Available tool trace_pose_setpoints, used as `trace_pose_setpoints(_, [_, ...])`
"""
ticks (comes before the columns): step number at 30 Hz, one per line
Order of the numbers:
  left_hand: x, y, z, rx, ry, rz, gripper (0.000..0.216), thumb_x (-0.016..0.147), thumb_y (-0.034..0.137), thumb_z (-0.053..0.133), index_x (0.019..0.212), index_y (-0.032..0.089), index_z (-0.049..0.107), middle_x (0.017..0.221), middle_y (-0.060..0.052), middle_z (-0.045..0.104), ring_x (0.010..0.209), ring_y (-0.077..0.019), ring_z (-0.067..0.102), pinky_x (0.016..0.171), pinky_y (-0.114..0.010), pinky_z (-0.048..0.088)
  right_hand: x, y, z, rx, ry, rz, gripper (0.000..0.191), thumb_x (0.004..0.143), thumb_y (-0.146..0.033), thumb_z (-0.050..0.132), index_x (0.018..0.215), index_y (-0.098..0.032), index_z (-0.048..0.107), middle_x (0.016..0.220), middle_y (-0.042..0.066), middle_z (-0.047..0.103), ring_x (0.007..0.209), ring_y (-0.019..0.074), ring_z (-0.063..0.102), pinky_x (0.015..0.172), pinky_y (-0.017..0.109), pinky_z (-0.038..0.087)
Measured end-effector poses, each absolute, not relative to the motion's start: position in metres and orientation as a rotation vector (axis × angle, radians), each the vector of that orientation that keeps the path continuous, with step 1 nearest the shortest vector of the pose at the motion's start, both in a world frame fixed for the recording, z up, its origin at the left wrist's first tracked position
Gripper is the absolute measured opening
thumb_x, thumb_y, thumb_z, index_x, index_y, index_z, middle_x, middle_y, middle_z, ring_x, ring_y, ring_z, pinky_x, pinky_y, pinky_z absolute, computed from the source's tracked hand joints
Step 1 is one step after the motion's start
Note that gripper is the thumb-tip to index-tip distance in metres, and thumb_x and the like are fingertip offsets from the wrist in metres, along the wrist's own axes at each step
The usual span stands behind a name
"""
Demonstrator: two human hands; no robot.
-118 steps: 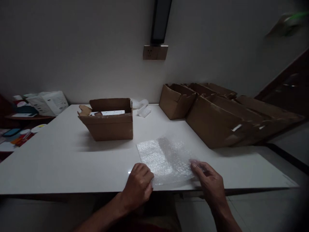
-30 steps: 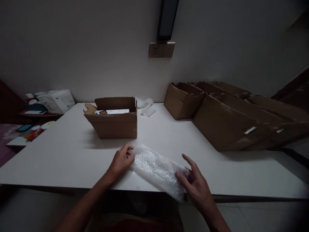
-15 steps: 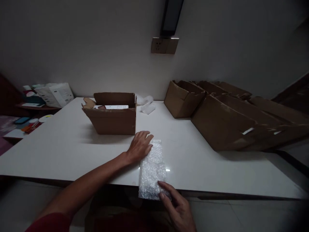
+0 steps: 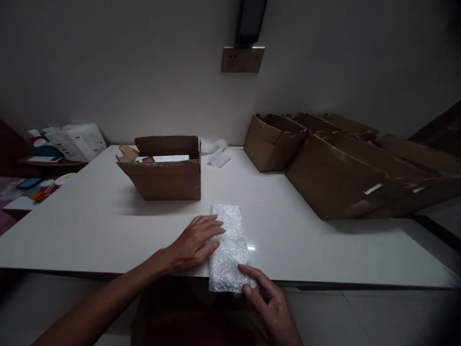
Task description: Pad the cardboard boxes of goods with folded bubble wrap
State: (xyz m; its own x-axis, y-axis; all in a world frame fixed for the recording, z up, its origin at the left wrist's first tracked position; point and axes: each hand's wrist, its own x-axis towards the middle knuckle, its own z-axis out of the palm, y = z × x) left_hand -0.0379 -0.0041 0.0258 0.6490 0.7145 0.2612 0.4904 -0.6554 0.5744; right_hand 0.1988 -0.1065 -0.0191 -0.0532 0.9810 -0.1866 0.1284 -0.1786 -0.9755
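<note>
A narrow bundle of bubble wrap (image 4: 230, 245) lies lengthwise on the white table (image 4: 90, 226), its near end over the front edge. My left hand (image 4: 196, 242) rests flat on the bundle's left side with fingers stretched out. My right hand (image 4: 268, 300) is at the near end, fingers curled against the wrap's lower right corner. What the wrap encloses is hidden.
An open cardboard box (image 4: 162, 175) with white items inside stands behind the bundle. Loose plastic wrap (image 4: 218, 151) lies by the wall. Several empty cardboard boxes (image 4: 324, 163) lie tipped at the right. A cluttered side shelf (image 4: 54, 149) sits at the far left.
The flat bubble wrap sheet has become a narrow bundle turned lengthwise. In the last half second my left hand slid nearer along its left side; my right hand stays at the near end.
</note>
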Motion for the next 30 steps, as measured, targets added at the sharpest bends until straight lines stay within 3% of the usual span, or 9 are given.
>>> trace_pose_setpoints(3, [-0.057, -0.039, 0.020, 2.387, 0.865, 0.726, 0.059, 0.081, 0.006, 0.049, 0.136, 0.028, 0.050, 0.143, -0.007, 0.055, 0.142, -0.0250, 0.039, 0.114, -0.054, 0.036, 0.197, -0.105, -0.015, -1.332, -1.164, 1.449, 0.055, 0.083, -0.057, 0.064, 0.122, -0.019, 0.067, 0.074, 0.008, 0.075, 0.069, 0.0226, 0.066, 0.067, 0.034, 0.053])
trace_pose_setpoints(7, [-0.053, -0.063, 0.003, 2.525, 0.851, 0.778, 0.075, 0.075, 0.004, 0.054, 0.145, 0.025, 0.039, 0.150, -0.014, 0.047, 0.143, -0.0315, 0.037, 0.112, -0.060, 0.035, 0.191, -0.102, -0.011, -1.246, -1.055, 1.509, 0.057, 0.083, -0.055, 0.065, 0.125, -0.016, 0.064, 0.076, 0.009, 0.074, 0.063, 0.0182, 0.060, 0.066, 0.033, 0.050])
trace_pose_setpoints(11, [-0.032, -0.059, -0.007, 2.455, 0.883, 0.982, 0.049, 0.079, 0.004, 0.052, 0.124, 0.021, 0.057, 0.117, -0.011, 0.070, 0.117, -0.0271, 0.060, 0.099, -0.049, 0.047, 0.194, -0.105, -0.008, -1.167, -1.089, 1.526, 0.059, 0.084, -0.055, 0.063, 0.129, -0.016, 0.061, 0.078, 0.009, 0.072, 0.065, 0.0182, 0.060, 0.063, 0.032, 0.049])
trace_pose_setpoints(15, [-0.020, -0.051, -0.005, 2.250, 0.937, 1.114, 0.026, 0.083, 0.007, 0.051, 0.103, 0.019, 0.065, 0.088, -0.006, 0.074, 0.081, -0.0202, 0.066, 0.078, -0.038, 0.050, 0.218, -0.110, 0.001, -1.325, -1.311, 1.221, 0.053, 0.087, -0.046, 0.064, 0.134, -0.023, 0.057, 0.085, 0.006, 0.069, 0.070, 0.0180, 0.064, 0.067, 0.032, 0.055])
trace_pose_setpoints(19, [-0.017, -0.052, -0.001, 2.135, 1.009, 1.060, 0.019, 0.087, 0.012, 0.052, 0.097, 0.019, 0.067, 0.084, -0.004, 0.073, 0.079, -0.0190, 0.064, 0.076, -0.035, 0.048, 0.233, -0.095, 0.009, -1.451, -1.641, 0.741, 0.055, 0.083, -0.039, 0.069, 0.136, -0.027, 0.056, 0.125, 0.011, 0.065, 0.104, 0.0233, 0.065, 0.096, 0.041, 0.053])
trace_pose_setpoints(22, [-0.016, -0.051, 0.004, 1.975, 1.145, 0.996, 0.017, 0.088, 0.018, 0.053, 0.098, 0.020, 0.068, 0.092, -0.005, 0.074, 0.085, -0.0195, 0.065, 0.079, -0.034, 0.050, 0.224, -0.072, 0.009, -1.371, -1.800, 0.752, 0.060, 0.084, -0.036, 0.067, 0.141, -0.026, 0.051, 0.139, 0.012, 0.059, 0.121, 0.0261, 0.059, 0.104, 0.046, 0.048])
trace_pose_setpoints(26, [-0.014, -0.048, 0.008, 1.724, 1.261, 0.913, 0.025, 0.089, 0.025, 0.054, 0.111, 0.020, 0.065, 0.095, -0.004, 0.073, 0.082, -0.0175, 0.065, 0.073, -0.029, 0.051, 0.205, -0.051, 0.004, -1.327, -1.745, 0.933, 0.039, 0.088, -0.038, 0.061, 0.122, -0.022, 0.065, 0.114, 0.010, 0.072, 0.100, 0.0240, 0.068, 0.088, 0.038, 0.055])
trace_pose_setpoints(30, [-0.012, -0.044, 0.003, 1.729, 1.355, 0.956, 0.028, 0.087, 0.026, 0.055, 0.114, 0.020, 0.064, 0.092, -0.004, 0.071, 0.078, -0.0172, 0.062, 0.070, -0.028, 0.051, 0.198, -0.044, 0.000, -1.347, -1.567, 1.022, 0.040, 0.088, -0.044, 0.060, 0.117, -0.018, 0.066, 0.090, 0.005, 0.071, 0.079, 0.0191, 0.066, 0.069, 0.029, 0.053])
